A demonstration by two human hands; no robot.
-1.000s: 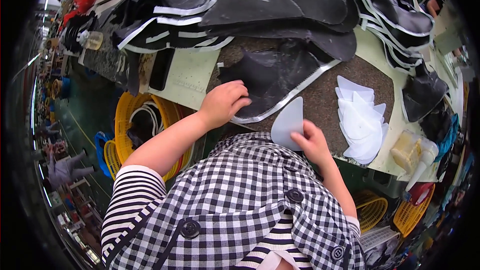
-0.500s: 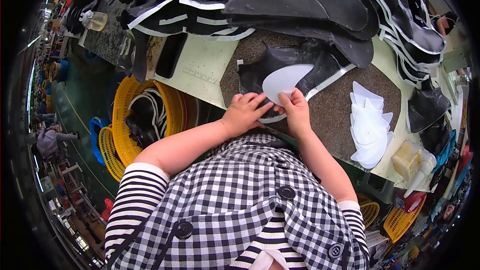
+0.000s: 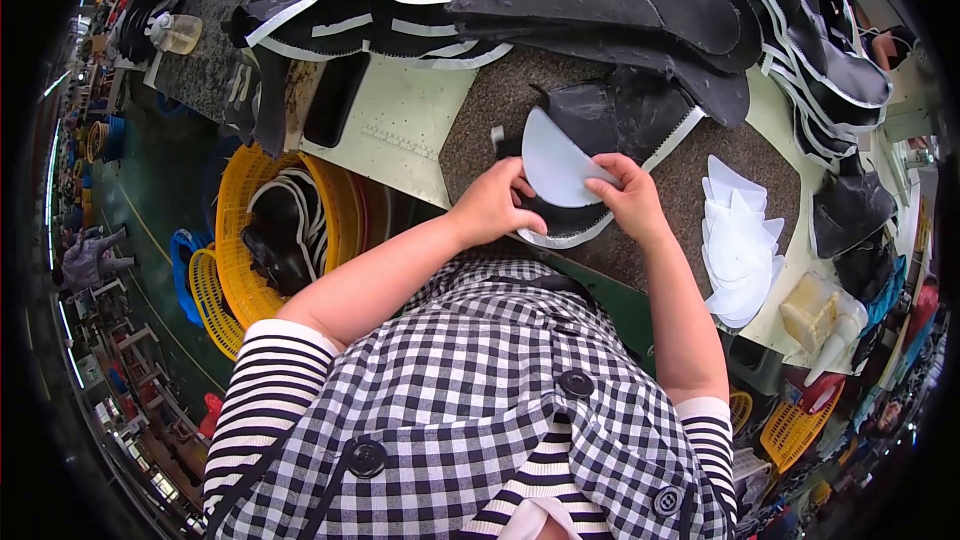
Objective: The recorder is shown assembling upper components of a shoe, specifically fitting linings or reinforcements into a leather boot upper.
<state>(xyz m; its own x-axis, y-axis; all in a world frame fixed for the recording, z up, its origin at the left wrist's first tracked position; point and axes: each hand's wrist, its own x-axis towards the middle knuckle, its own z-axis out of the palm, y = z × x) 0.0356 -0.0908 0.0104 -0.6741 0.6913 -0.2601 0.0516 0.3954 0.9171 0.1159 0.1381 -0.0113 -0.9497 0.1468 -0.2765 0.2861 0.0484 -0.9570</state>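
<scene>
A thin white curved piece [image 3: 562,168] with a pointed tip is held by its right end between thumb and fingers of my right hand [image 3: 635,198]. It hovers over or rests on a black shoe upper piece [image 3: 640,110] with a white-edged border; I cannot tell which. My left hand [image 3: 490,202] is at the near left of the black piece. Its thumb is apart from its bent fingers, near the white edging, and its fingertips are close to the white piece's left side. Farther right, several similar white pieces [image 3: 740,245] lie in an overlapping stack.
Black upper pieces [image 3: 610,0] are piled along the back, with more at the right [image 3: 825,60]. A dark phone [image 3: 336,100] lies left of the brown work mat [image 3: 680,240]. A yellow basket [image 3: 232,230] stands below left. A glue container [image 3: 812,315] sits at the table's right.
The white piece has turned, its pointed tip swinging from upper right to upper left. My right hand has moved right to its end. My left hand's fingers have bent, thumb apart.
</scene>
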